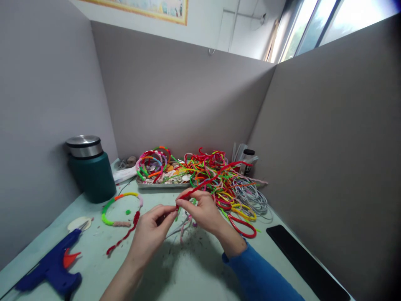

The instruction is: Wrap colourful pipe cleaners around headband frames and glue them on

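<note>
A long red pipe cleaner [216, 175] stretches from between my fingertips up and right over the heap. My left hand [153, 228] pinches at its near end, fingers closed. Beside it, my right hand [202, 209] is closed on the same pipe cleaner between thumb and forefinger. Exactly what lies between the touching fingertips is partly hidden. Left of my hands, a ring wrapped in green, orange, yellow and pink fuzz [108, 209] lies on the table. A dark red fuzzy piece [123, 238] trails from its right side. Thin loose strands [182, 228] lie beneath my hands.
A blue glue gun [53, 263] rests front left, below a teal bottle [92, 175]. A metal tray [164, 185] holds buttons and wrapped rings. Tangled pipe cleaners [213, 165] and grey cord [250, 196] pile behind my right hand. Red-handled scissors [242, 225] and a black strip [300, 255] lie right.
</note>
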`<state>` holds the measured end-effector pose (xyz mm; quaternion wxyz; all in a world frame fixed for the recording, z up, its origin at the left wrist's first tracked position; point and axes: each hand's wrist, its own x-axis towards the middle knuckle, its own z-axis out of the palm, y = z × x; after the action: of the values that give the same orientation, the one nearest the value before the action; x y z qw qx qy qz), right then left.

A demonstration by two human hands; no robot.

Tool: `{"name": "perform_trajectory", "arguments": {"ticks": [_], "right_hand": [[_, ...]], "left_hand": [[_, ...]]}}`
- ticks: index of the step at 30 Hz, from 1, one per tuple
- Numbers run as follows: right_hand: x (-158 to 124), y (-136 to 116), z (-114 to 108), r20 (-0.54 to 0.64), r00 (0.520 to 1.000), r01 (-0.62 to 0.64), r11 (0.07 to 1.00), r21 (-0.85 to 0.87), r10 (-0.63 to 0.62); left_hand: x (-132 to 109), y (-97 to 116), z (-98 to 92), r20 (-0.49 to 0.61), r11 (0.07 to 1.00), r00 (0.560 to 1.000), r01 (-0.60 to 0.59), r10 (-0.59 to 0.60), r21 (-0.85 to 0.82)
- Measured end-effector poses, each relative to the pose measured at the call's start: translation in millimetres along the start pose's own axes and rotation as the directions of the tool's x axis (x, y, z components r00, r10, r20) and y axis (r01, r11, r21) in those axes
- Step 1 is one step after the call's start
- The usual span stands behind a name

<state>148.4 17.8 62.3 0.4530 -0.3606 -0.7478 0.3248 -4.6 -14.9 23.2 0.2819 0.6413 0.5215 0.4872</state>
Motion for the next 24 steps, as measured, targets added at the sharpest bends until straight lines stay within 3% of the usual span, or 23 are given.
{"name": "perform_trajectory", "arguments": {"ticks": [5,13,24], "right_hand": [[-0.7,1.4,1.8,-0.015,0.999,0.052,0.998,-0.026,-0.052],[-2.2,0.6,1.5,-0.003,0.979,0.204,0.975,-0.087,-0.205],[-3.9,2.7,1.5,0.173,0.883,0.468,0.843,-0.266,-0.436]], "left_hand": [[-0.4,-2.0,0.1,-0.018,1.0,1.0,0.008,-0.008,-0.002],[-1.3,-0.6,1.5,-0.02,0.985,0.989,0.147,-0.149,-0.092],[0.1,-4.4,-1.2,-0.101,0.984,0.982,0.15,-0.159,-0.095]]}}
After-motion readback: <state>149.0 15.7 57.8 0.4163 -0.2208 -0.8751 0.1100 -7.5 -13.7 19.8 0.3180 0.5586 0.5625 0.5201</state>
